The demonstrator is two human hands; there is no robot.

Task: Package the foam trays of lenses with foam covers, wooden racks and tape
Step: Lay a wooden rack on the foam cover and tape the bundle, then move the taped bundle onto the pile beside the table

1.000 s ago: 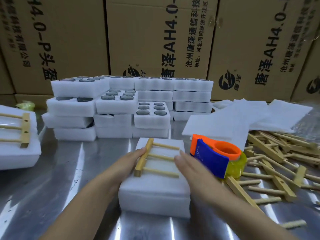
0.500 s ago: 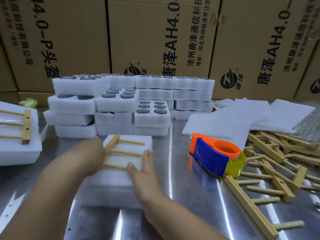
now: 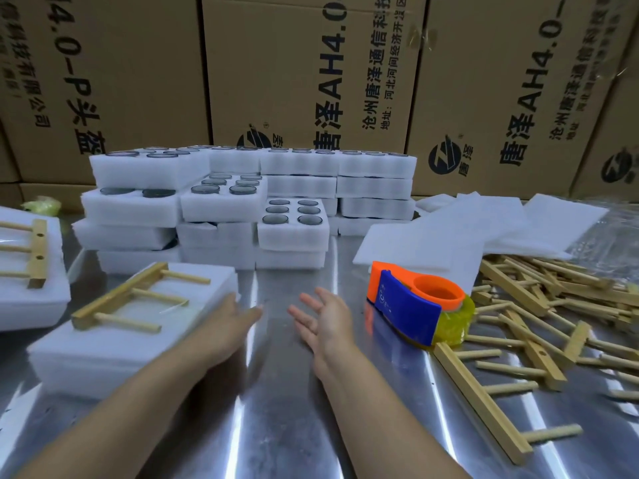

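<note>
Nothing is grasped by the right hand (image 3: 325, 318); its fingers are spread and relaxed. The blurred left hand (image 3: 230, 321) is held straight-fingered, empty, just beside the right edge of the covered foam tray (image 3: 114, 354), on which a wooden rack (image 3: 129, 300) is laid. A tape dispenser (image 3: 411, 307) is seen right of the hands, and stacked lens trays (image 3: 294, 233) beyond.

Glossy metal table (image 3: 294, 426), matt white foam tray (image 3: 114, 354), wooden rack (image 3: 128, 302)

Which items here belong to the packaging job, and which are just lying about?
Job: stacked lens trays, foam covers, loose wooden racks, tape dispenser, packed bundle.
Lying about: cardboard boxes, yellow-green scrap, clear plastic bag.
</note>
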